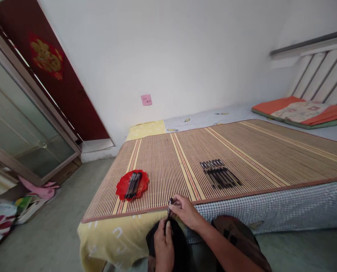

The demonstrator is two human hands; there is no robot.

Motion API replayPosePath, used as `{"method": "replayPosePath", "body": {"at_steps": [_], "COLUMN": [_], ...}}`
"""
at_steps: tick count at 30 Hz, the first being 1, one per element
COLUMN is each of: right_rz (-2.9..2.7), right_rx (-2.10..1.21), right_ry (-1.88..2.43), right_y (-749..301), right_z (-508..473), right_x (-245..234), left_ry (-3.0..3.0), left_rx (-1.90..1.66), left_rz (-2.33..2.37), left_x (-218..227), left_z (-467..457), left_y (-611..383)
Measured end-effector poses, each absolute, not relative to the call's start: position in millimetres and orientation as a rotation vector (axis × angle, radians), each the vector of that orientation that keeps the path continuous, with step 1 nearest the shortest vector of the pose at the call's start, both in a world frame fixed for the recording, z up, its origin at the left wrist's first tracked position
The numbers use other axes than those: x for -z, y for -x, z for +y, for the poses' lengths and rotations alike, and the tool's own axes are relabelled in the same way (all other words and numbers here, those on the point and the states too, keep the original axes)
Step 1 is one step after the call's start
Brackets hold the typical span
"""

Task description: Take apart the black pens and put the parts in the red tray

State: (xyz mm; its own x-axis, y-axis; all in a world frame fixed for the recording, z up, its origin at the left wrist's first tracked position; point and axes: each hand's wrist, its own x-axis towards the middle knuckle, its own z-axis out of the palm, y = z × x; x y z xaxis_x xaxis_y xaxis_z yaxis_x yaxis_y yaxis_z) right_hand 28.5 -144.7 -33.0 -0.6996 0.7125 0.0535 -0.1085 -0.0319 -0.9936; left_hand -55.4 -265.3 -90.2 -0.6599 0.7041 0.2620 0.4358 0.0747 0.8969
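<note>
My right hand (185,211) pinches the top of a dark pen (170,211) at the near edge of the bed. My left hand (163,245) grips the lower end of the same pen, over my dark trouser leg. On the striped bamboo mat (242,151) lies a row of several dark pens (220,174) to the right of my hands. A red plate (122,186) to the left holds several more dark pens (133,184).
The bed has a yellow sheet corner (112,234) and a checked side (284,211). An orange and green folded cushion (304,112) lies at the far right. A glass door (18,124) and clutter on the floor (12,215) are at left.
</note>
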Motion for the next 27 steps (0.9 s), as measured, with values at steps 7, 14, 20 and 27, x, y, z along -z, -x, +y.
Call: {"method": "replayPosePath", "body": {"at_steps": [7, 14, 20, 27], "right_rz": [-1.746, -1.685, -1.761, -1.914], "right_rx": [-1.899, -2.093, -2.068, -1.996], "right_ry": [0.692, 0.720, 0.762, 0.826], "right_y": [-59, -87, -78, -77], "right_z": [-148, -147, -150, -154], "right_x": [86, 130, 129, 138], "left_ry": [-0.953, -0.898, -1.050, -1.127], "left_rx": [-1.679, -1.785, -1.493, -0.989], "left_rz": [2.074, 2.319, 2.666, 2.831], "left_x": [78, 41, 4, -22], "left_z": [-273, -282, -273, -233], "left_y": [58, 124, 222, 291]}}
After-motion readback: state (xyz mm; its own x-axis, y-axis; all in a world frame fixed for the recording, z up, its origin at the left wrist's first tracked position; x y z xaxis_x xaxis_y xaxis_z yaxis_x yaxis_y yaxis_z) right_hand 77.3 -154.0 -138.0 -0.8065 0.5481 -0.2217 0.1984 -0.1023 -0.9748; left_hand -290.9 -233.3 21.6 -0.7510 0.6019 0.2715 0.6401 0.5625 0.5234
